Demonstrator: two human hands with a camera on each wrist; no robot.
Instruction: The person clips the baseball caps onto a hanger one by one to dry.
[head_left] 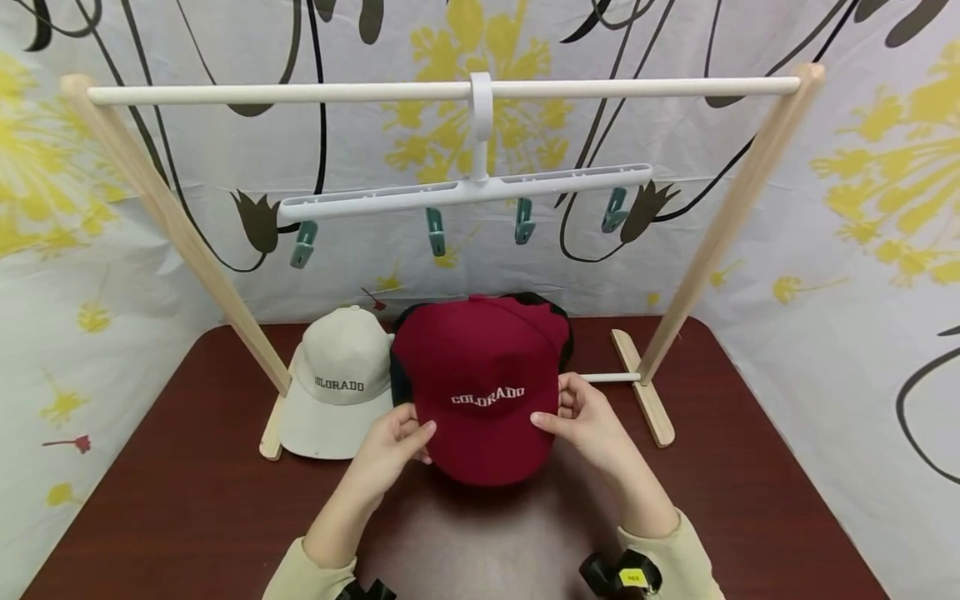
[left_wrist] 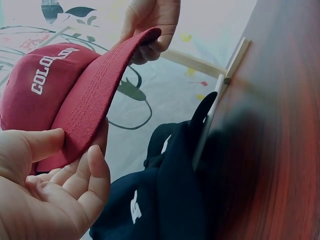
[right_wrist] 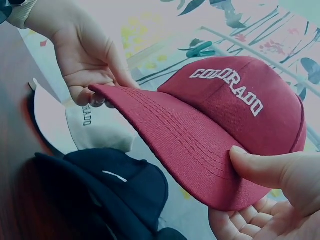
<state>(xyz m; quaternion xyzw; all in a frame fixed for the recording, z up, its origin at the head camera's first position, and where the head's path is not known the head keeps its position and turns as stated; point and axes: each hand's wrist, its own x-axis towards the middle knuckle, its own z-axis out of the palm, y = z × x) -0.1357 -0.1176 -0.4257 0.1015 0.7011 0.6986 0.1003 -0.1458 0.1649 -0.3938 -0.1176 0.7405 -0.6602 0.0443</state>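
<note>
A red cap (head_left: 487, 358) with white COLORADO lettering is held up by its brim, facing the head camera. My left hand (head_left: 390, 446) pinches the brim's left edge, thumb on top and fingers beneath. At the opposite edge my right hand (head_left: 592, 421) pinches it the same way. In the right wrist view the cap (right_wrist: 235, 100) hangs above dark caps (right_wrist: 120, 185). Over it, a white hanger (head_left: 465, 193) with several green clips (head_left: 436, 232) hangs from the rack's rod; no cap is in the clips.
A cream cap (head_left: 341, 358) lies on the dark red table (head_left: 180, 492), by the rack's left foot. The wooden rack (head_left: 731, 225) spans the table, its right foot (head_left: 645, 392) on the table and a low white bar (head_left: 611, 377) behind. Patterned cloth (head_left: 847, 275) surrounds the table.
</note>
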